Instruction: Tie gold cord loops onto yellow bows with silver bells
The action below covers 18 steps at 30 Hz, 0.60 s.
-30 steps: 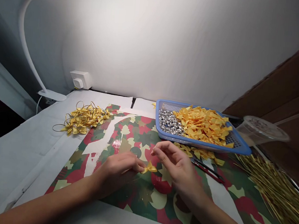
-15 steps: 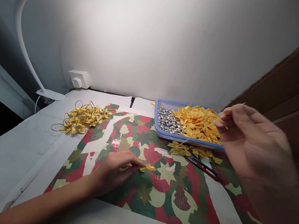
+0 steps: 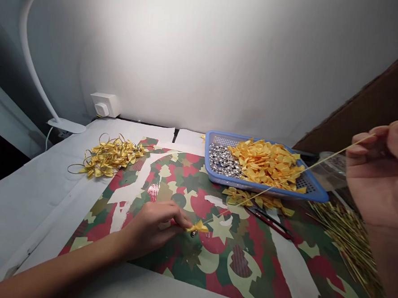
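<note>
The person's left hand lay low over the counter, and its fingertips were closed in a narrow pinch on a small yellow satin bow, which had a little silver bead just under it. The bow was above the middle of the Christmas wrapping paper, close to the printed red and green shapes. The right hand was raised high at the right side, and its thumb and fingers pinched the upper end of a long, thin gold wire. This wire ran down across the paper to the bow, but it was not possible to tell if it passed through the knot. Behind the hands stood a blue plastic basket, with silver beads in one part and many loose yellow bows in the other. More yellow bows lay just in front of the basket, beside a slim red and black tool. On the right lay a bundle of gold wires, and on the left was a heap of yellow bows with gold loops.
</note>
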### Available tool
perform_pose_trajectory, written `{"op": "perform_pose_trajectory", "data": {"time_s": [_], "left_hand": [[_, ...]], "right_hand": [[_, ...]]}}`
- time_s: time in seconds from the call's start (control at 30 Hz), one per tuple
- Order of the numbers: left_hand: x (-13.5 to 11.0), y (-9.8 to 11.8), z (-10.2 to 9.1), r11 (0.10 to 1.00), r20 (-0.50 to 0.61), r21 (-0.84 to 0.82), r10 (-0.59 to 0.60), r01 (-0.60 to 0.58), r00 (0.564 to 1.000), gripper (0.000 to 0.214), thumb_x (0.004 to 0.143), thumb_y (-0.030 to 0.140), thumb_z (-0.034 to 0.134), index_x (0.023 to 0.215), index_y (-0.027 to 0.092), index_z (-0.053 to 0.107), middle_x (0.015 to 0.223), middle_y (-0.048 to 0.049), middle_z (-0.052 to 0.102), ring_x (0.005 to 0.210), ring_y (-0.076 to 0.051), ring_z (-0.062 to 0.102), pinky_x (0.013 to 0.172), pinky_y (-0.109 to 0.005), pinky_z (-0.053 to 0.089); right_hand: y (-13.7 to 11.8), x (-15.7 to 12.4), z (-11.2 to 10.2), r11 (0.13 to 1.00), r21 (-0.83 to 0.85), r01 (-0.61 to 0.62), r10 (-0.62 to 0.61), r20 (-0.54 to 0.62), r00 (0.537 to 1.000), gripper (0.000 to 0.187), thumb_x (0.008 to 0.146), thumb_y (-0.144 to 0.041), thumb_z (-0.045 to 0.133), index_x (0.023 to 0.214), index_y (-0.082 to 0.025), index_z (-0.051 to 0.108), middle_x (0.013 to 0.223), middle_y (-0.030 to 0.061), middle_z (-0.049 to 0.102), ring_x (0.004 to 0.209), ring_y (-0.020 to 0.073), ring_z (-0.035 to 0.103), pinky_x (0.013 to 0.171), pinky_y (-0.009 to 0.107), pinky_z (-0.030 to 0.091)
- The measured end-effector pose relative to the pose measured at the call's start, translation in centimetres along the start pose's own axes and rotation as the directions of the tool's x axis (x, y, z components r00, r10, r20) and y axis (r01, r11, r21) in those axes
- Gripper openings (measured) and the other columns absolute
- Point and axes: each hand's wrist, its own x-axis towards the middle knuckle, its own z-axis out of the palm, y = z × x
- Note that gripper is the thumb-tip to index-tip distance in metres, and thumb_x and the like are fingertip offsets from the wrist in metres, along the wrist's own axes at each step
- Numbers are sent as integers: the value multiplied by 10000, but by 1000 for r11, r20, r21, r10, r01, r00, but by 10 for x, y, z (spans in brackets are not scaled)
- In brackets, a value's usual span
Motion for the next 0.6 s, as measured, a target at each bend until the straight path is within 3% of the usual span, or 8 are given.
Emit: {"op": "perform_pose_trajectory", "data": {"time_s": [0.2, 0.37, 0.5, 0.6], "left_hand": [[1, 1, 0, 1000, 28, 0, 31, -31, 999, 136, 820, 69, 598, 706, 142, 613, 726, -76, 726, 691, -145, 685, 630, -218, 561], [2, 2, 1, 998, 68, -3, 66, -66, 996, 173, 828, 51, 561, 697, 152, 608, 736, -76, 728, 684, -145, 675, 620, -227, 554], [1, 2, 1, 999, 101, -44, 18, -14, 995, 154, 814, 52, 573, 707, 158, 607, 744, -67, 732, 704, -147, 681, 642, -235, 556], [1, 4, 0, 993, 109, -86, -72, 82, 991, 119, 793, 56, 585, 723, 149, 613, 744, -64, 725, 696, -143, 681, 621, -219, 551]], "right_hand": [[0, 2, -3, 998, 14, 56, -57, 33, 998, 133, 565, -155, 749, 561, -224, 636, 642, -35, 489, 622, 106, 487, 643, 331, 402], [1, 1, -1, 999, -18, 48, -48, 13, 999, 191, 494, -204, 809, 537, -235, 625, 646, -22, 484, 621, 119, 465, 614, 335, 378], [1, 2, 0, 997, -52, 52, -52, -8, 999, 242, 466, -276, 842, 534, -246, 612, 628, -19, 481, 607, 132, 454, 576, 331, 359], [1, 2, -1, 998, -33, 55, -56, -5, 998, 197, 487, -223, 818, 526, -243, 625, 616, -26, 484, 604, 126, 462, 625, 343, 391]]}}
